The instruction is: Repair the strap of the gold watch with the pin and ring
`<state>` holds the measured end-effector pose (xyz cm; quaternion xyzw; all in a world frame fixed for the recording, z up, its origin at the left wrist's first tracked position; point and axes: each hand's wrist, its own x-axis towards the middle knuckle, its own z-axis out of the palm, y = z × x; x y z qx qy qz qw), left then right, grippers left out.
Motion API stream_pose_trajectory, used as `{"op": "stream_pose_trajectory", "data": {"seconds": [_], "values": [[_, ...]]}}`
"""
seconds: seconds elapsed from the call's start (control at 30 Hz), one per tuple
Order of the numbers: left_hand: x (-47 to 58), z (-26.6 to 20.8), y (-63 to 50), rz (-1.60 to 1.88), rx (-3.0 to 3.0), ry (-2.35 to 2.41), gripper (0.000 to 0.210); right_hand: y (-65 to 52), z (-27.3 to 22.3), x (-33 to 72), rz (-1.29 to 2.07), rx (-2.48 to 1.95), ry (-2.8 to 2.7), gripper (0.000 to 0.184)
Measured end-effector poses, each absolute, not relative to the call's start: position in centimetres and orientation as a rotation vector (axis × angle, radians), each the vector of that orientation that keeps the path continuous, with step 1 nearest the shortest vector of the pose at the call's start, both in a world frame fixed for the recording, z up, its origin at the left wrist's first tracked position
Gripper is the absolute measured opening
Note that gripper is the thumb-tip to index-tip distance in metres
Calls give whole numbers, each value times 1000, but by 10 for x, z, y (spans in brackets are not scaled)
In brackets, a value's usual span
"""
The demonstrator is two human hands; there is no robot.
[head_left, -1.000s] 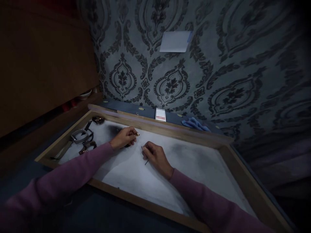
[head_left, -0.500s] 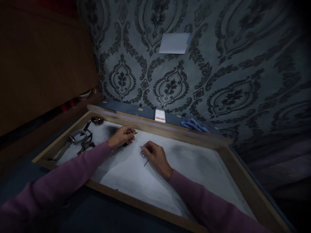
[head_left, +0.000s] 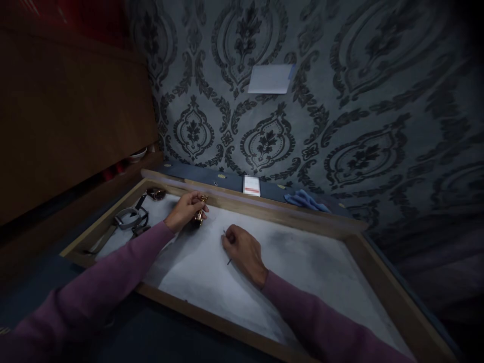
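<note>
My left hand [head_left: 186,210] is closed over the far left half of a shallow wooden tray [head_left: 351,247] with a white lining. Its fingers pinch a shiny gold-coloured watch [head_left: 199,217], whose band hangs below the fingertips. To the right, my right hand [head_left: 244,250] rests low over the lining, thumb and forefinger pressed together. A tiny silvery tip [head_left: 224,231] shows at these fingertips; the rest of that piece is hidden. A short thin dark piece [head_left: 229,261] shows just below the thumb.
Several watches lie at the tray's left end, among them a grey-strapped watch [head_left: 127,218] and a brownish shiny piece [head_left: 156,193]. Behind the tray are a small white-and-red box [head_left: 251,186] and a blue cloth [head_left: 306,200]. A wooden cabinet [head_left: 71,106] stands left; patterned wall beyond.
The gold-coloured watch has turned in my left hand and more of its band shows. The small dark loop by my right fingertips is out of sight. The view has shifted slightly.
</note>
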<state>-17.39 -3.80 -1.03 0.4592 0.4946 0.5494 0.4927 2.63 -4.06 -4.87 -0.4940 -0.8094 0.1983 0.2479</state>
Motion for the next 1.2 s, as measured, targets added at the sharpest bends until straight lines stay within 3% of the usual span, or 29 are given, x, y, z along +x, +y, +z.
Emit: {"op": "stream_pose_trajectory", "data": {"seconds": [0.77,0.97,1.2], "values": [[-175,-8,-41,1323,1076,1238,21,-15,-56,43,440,-1193,-2331,9],[-169,-10,-44,1291,1014,1189,31,-15,-52,46,382,-1116,-2280,6],[-156,-10,-51,1206,1068,940,39,-40,-33,29,1070,-722,-2173,26]]}}
